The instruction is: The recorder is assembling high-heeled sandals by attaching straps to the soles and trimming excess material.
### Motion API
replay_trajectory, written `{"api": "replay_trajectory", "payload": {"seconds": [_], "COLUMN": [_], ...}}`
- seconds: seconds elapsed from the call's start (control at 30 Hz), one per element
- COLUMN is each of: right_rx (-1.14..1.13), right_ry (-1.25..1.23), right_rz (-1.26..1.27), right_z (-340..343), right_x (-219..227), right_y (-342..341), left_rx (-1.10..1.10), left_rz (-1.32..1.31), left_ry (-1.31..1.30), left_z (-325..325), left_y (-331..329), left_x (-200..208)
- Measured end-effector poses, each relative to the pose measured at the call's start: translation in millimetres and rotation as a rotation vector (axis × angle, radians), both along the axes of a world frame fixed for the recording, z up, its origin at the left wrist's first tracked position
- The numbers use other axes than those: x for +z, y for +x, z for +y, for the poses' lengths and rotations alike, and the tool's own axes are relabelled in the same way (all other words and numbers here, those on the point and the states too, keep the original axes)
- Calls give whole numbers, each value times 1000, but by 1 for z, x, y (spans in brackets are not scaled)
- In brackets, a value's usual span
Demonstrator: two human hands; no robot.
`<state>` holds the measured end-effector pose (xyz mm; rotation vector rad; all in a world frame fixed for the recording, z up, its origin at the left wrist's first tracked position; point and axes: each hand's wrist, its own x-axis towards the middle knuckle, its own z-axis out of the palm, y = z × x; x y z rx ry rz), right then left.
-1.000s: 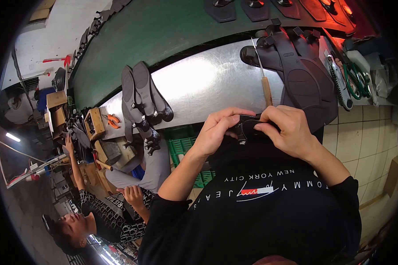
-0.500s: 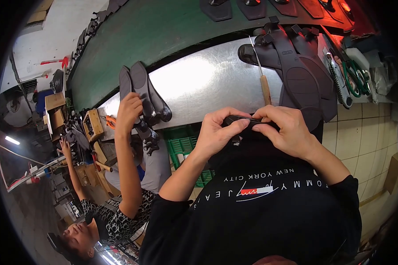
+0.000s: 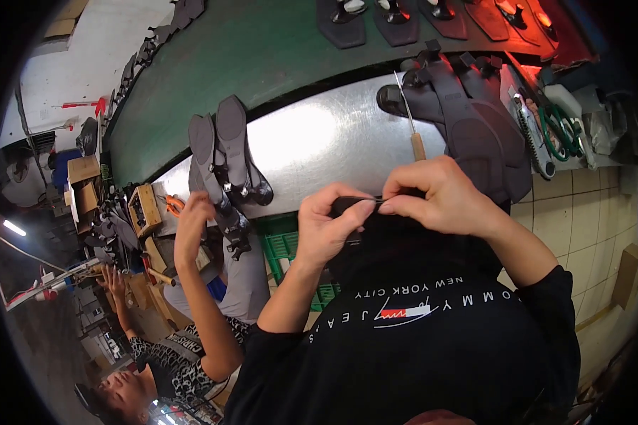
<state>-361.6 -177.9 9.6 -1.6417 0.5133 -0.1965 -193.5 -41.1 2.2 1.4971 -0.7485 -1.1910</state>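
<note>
Close to my chest, my left hand (image 3: 329, 227) is closed on a thin dark strap-like piece (image 3: 345, 204), part of which shows between thumb and forefinger. My right hand (image 3: 436, 195) pinches the same piece at its other end, fingertips almost touching those of the left. Most of it is hidden by my fingers and blends with my black shirt. Just beyond my right hand lies an awl (image 3: 418, 146) with a wooden handle and a thin metal shaft. Beside it is a pile of dark shoe soles with straps (image 3: 478, 138).
A co-worker's hand (image 3: 193, 216) is near dark strapped sandals (image 3: 232, 134) on the metal table (image 3: 298, 142). Beyond runs a green belt (image 3: 276, 53) with several soles. Scissors with green handles (image 3: 556, 134) lie far right; a green crate (image 3: 282, 248) stands below the table.
My hands have moved slightly left, and the fingertips have come closer together on the strap piece. The co-worker's hand has drawn back from the sandals toward the near side.
</note>
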Motion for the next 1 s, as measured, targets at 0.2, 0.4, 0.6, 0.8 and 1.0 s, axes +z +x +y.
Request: {"api": "replay_trajectory", "payload": {"seconds": [0.2,0.4,0.6,0.8,1.0], "right_rx": [-759,-478,-648,-161,-197], "right_ry": [-793,-747,-433,52,69], "right_rz": [-411,148,-88,-144,-183], "right_z": [-33,-13,-6,50,61], "right_x": [11,-63,-57,-36,-54], "right_y": [2,17,5,11,16], "left_rx": [464,570,633,587,555], "left_rz": [362,1206,1450,1455,1392], "left_ry": [-196,-1,28,83,60], "left_z": [36,25,19,-3,-12], "left_y": [54,52,49,18,-1], "left_x": [-19,-61,-59,-45,-42]}}
